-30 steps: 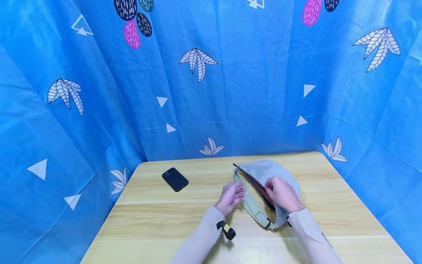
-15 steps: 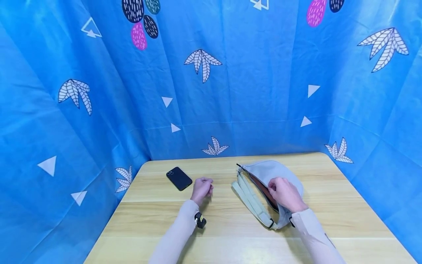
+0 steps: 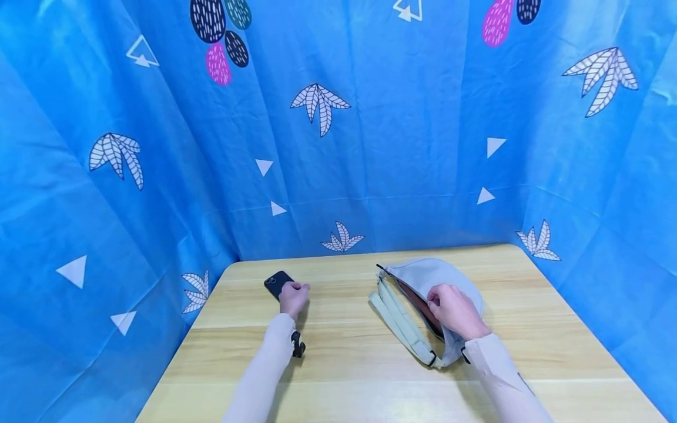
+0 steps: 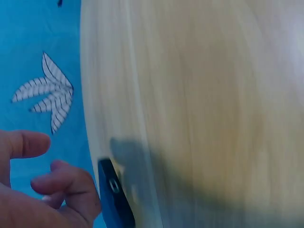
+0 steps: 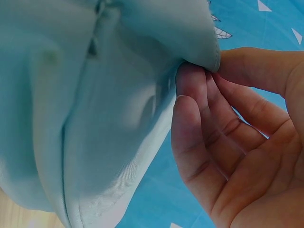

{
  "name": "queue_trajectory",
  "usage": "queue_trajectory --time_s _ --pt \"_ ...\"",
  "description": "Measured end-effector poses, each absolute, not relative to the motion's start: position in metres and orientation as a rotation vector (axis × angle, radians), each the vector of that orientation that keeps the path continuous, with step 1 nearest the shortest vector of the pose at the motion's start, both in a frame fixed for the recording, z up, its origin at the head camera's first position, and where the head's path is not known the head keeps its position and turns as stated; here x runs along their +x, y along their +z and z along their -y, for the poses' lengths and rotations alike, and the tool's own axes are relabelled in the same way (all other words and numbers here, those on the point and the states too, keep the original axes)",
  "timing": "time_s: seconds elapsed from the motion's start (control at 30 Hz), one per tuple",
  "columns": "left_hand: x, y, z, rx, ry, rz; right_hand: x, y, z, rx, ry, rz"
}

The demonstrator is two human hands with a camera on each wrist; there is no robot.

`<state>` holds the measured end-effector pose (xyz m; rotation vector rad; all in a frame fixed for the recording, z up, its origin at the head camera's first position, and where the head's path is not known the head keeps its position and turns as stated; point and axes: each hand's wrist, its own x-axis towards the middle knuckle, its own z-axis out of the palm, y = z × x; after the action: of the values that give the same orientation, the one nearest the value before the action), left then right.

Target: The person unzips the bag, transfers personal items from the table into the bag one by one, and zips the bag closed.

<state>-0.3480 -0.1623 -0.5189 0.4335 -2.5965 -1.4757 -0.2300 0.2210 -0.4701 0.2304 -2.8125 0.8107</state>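
My left hand has moved from the bag to the phone, fingers curled, touching it; right hand fingers pinch the bag's edge.

Away from the waist bag and leftward across the desk now, left hand down on the near end of the black phone, fingers curled over it.
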Motion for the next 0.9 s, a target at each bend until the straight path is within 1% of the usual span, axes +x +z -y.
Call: queue_trajectory --time_s 0.33,0.57,0.77,0.9 --pt "-0.360 -0.526 0.195 0.539 -1.455 2.725 -0.230 -0.470 -0.222 0.211 0.808 2.815" --pt "-0.365 -0.527 0.210 0.539 -1.392 2.862 -0.230 -0.471 -0.222 0.213 0.817 2.813" --pt "-0.365 -0.524 0.215 0.601 -1.319 2.903 -0.231 -0.471 -0.222 0.221 0.821 2.816" --pt "-0.363 -0.518 0.211 0.592 -1.203 2.957 -0.231 -0.472 -0.222 0.221 0.809 2.805"
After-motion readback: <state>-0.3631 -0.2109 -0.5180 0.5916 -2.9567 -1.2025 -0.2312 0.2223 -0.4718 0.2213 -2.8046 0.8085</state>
